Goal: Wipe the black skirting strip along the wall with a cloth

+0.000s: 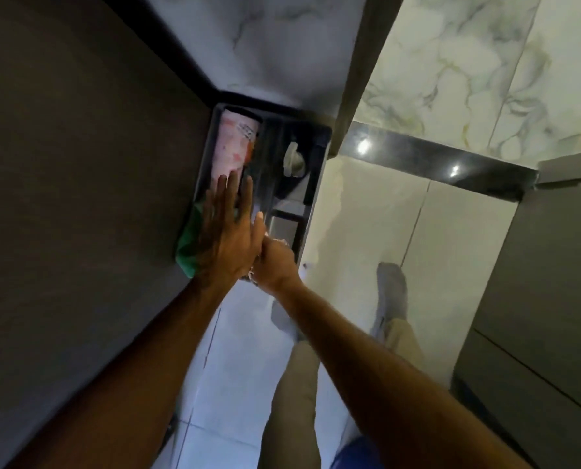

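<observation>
The black skirting strip (451, 164) runs glossy along the foot of the marble wall at the right, with nothing touching it. Beside a dark countertop (79, 164), an open dark drawer (319, 143) holds a pink-and-white patterned roll (234, 147), a green cloth (187, 245) and a crumpled white scrap (294, 160). My left hand (228, 225) lies flat in the drawer, fingers spread, over the green cloth and the end of the pink roll. My right hand (275, 262) is closed in a fist at the drawer's near edge, and its grip is partly hidden.
Grey cabinet fronts (536, 282) stand at the right. Pale glossy floor tiles (367, 214) reflect the ceiling lights. My legs in beige trousers (292, 401) and a grey shoe (392, 289) are below. Marble wall panels (468, 62) rise behind the strip.
</observation>
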### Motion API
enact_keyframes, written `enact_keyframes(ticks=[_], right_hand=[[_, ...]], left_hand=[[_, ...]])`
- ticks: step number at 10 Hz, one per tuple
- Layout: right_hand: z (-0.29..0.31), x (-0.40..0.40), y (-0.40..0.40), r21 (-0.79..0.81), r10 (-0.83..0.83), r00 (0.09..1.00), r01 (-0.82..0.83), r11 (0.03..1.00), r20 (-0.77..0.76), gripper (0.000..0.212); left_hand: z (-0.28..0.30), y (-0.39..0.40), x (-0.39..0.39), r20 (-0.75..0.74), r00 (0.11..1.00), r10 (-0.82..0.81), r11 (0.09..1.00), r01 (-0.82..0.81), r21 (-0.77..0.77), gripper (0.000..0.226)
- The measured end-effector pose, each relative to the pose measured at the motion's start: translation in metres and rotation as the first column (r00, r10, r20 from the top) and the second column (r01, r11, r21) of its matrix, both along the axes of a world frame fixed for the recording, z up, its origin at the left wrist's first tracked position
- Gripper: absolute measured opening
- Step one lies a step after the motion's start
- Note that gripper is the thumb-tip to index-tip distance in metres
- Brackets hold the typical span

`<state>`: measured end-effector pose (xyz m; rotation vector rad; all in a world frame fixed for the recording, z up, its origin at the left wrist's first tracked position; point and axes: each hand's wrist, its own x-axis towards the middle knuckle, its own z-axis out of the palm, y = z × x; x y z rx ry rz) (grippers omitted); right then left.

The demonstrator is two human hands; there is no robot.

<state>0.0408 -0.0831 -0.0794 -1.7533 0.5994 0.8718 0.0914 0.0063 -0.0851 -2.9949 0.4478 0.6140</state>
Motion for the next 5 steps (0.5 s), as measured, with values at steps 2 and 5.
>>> enact_keyframes(ticks=[2, 5], right_hand=[[-0.109, 0.003, 0.032, -0.271, -0.040, 0.999, 0.033, 0.962, -0.018, 0.050], [-0.150, -0.065, 0.043, -0.229, 0.309, 0.946, -0.282, 0.932, 0.094, 0.079]], left_hand=[[-0.081, 0.003, 0.019, 0.060, 0.996, 0.065, 0.972, -0.050, -0.229, 0.077], [-0.133, 0.012, 0.001, 0.136, 0.987, 0.085, 0.984, -0.061, -0.167, 0.080]])
